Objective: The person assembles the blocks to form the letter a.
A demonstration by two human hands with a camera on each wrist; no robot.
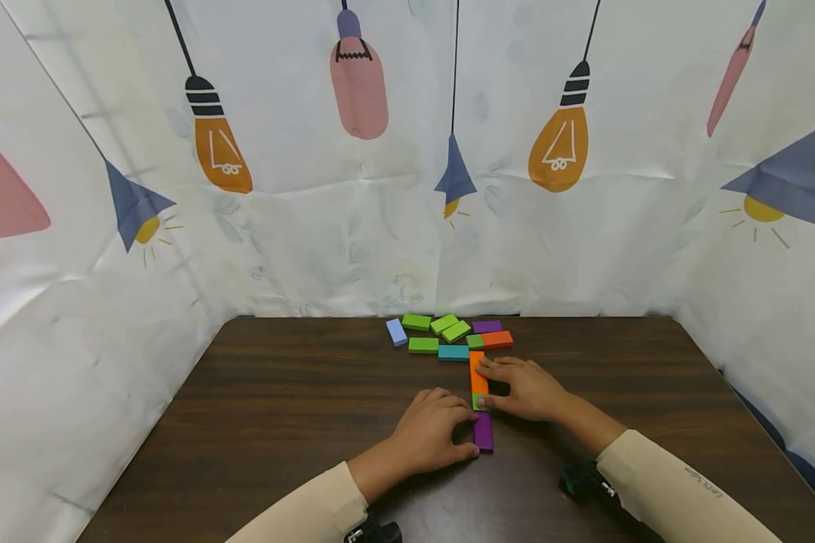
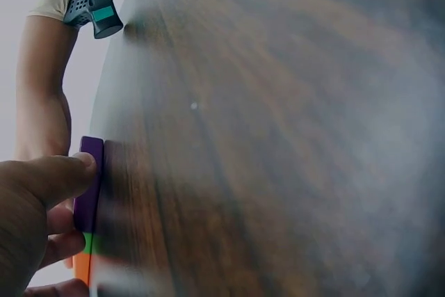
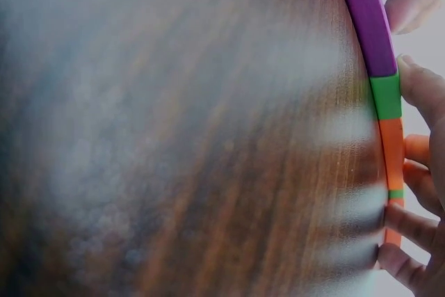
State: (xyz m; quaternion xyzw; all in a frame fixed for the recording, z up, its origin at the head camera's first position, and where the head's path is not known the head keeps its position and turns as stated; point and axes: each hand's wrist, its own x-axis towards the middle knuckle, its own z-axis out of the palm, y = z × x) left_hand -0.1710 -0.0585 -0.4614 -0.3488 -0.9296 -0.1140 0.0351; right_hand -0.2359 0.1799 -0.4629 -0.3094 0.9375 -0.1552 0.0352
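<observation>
A purple block (image 1: 484, 433), a small green block (image 3: 387, 97) and an orange block (image 1: 478, 371) lie end to end in a line on the dark wooden table (image 1: 312, 392). My left hand (image 1: 431, 431) is at the line's left side, its thumb (image 2: 69, 172) touching the purple block and its fingers bent beside it. From the right, my right hand (image 1: 530, 388) rests against the line. Its thumb reaches the green block, while the other fingers, spread and relaxed, touch the orange block. Neither hand visibly wraps round a block.
Beyond the line lie a teal block (image 1: 453, 353), a red-orange block (image 1: 497, 339), a light blue block (image 1: 397, 332), another purple block (image 1: 487, 326) and several green blocks (image 1: 424, 345). A white patterned curtain (image 1: 394, 249) surrounds the table's back and sides.
</observation>
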